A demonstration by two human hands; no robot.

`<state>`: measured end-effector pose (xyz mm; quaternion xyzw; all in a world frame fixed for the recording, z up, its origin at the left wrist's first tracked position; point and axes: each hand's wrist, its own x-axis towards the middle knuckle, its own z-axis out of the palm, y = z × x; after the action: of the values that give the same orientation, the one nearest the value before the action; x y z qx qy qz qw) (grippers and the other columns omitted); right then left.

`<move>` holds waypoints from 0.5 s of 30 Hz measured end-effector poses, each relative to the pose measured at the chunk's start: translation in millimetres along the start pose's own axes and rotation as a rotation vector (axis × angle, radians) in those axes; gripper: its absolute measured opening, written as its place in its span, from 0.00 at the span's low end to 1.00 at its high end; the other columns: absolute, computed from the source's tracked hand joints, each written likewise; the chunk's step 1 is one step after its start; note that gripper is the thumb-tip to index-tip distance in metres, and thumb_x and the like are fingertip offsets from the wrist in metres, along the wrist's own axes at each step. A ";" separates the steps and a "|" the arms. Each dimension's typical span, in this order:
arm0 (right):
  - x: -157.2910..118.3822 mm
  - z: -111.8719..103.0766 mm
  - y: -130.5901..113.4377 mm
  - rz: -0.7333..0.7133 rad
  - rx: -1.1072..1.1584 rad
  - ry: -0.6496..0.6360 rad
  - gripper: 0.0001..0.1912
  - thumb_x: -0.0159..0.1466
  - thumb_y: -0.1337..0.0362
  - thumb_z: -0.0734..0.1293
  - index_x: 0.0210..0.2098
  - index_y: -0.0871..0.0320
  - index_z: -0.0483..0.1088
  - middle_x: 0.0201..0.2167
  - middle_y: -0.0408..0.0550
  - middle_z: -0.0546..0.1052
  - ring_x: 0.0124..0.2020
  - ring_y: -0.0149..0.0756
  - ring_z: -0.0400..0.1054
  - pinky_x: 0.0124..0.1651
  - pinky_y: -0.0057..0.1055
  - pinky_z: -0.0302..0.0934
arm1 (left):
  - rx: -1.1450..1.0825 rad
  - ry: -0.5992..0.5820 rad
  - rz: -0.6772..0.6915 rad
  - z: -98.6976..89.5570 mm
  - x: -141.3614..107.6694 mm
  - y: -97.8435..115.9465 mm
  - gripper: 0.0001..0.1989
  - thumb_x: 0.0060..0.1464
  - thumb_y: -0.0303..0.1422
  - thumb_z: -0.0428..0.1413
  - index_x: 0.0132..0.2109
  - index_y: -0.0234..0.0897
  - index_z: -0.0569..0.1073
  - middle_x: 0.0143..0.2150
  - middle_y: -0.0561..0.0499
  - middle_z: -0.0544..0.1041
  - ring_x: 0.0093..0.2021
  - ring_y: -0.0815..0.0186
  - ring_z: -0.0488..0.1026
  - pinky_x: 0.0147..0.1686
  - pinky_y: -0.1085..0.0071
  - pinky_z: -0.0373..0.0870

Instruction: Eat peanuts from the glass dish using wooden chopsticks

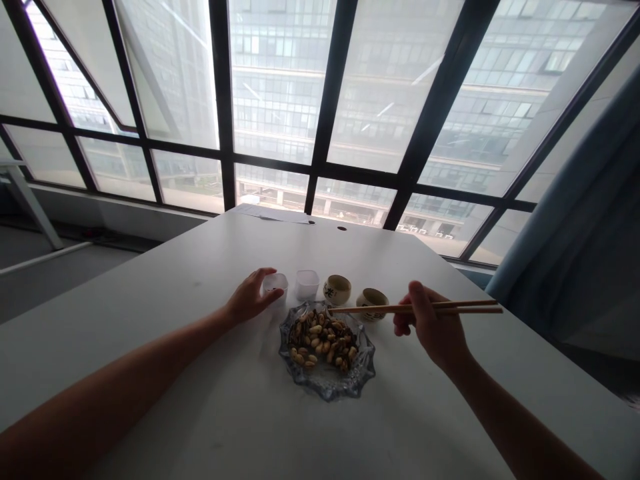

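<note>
My left hand [253, 295] has its thumb and fingers around a small clear plastic cup [281, 283], which stands on the table. Something small and dark shows in that cup, too small to name. A pair of wooden chopsticks [467, 307] is held in my right hand [434, 321], tips pointing left over the back rim of a scalloped glass bowl [327, 389]. Mixed nuts [324, 339], pale and dark brown, lie in the bowl. Whether the tips pinch anything cannot be made out. Beside the held cup is a second clear plastic cup [307, 285].
Two beige ceramic cups with dark characters, a left one [337, 289] and a right one [373, 297], stand behind the bowl. White papers [273, 213] lie at the far edge of the white table [225, 413]. Beyond are tall windows and a blue curtain [565, 193] at right.
</note>
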<state>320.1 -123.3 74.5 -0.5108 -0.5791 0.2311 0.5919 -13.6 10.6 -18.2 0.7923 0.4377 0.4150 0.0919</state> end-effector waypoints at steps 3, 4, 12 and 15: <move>9.9 -6.1 2.5 0.140 0.179 0.028 0.27 0.58 0.39 0.69 0.22 0.57 0.67 0.11 0.43 0.70 0.10 0.33 0.64 0.13 0.28 0.60 | 0.017 -0.008 -0.003 -0.7 -0.1 1.8 0.33 0.55 0.56 0.54 0.56 0.36 0.67 0.55 0.37 0.75 0.55 0.49 0.73 0.54 0.50 0.71; 12.5 -7.9 4.3 0.177 0.225 0.038 0.27 0.56 0.39 0.70 0.22 0.57 0.67 0.11 0.43 0.70 0.10 0.32 0.64 0.12 0.28 0.60 | 0.020 -0.008 -0.004 -0.9 -0.1 2.5 0.33 0.54 0.56 0.54 0.56 0.36 0.67 0.55 0.37 0.75 0.55 0.49 0.73 0.54 0.51 0.71; 16.1 -11.9 5.7 0.279 0.287 0.057 0.25 0.56 0.41 0.72 0.22 0.57 0.66 0.12 0.42 0.70 0.11 0.31 0.63 0.13 0.27 0.60 | 0.031 -0.015 -0.010 -1.1 -0.6 3.4 0.32 0.54 0.54 0.55 0.57 0.35 0.66 0.56 0.36 0.74 0.55 0.48 0.73 0.55 0.50 0.70; 8.4 -12.7 -7.2 0.085 0.111 0.026 0.27 0.60 0.39 0.67 0.22 0.56 0.67 0.12 0.43 0.70 0.11 0.33 0.65 0.14 0.28 0.60 | 0.033 -0.021 -0.006 -0.5 -0.8 1.9 0.33 0.54 0.54 0.56 0.57 0.35 0.66 0.56 0.36 0.74 0.55 0.49 0.73 0.55 0.50 0.70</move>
<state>331.5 -123.0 86.9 -0.5043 -0.5352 0.2812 0.6166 -13.0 8.7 -17.3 0.7968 0.4457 0.3991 0.0846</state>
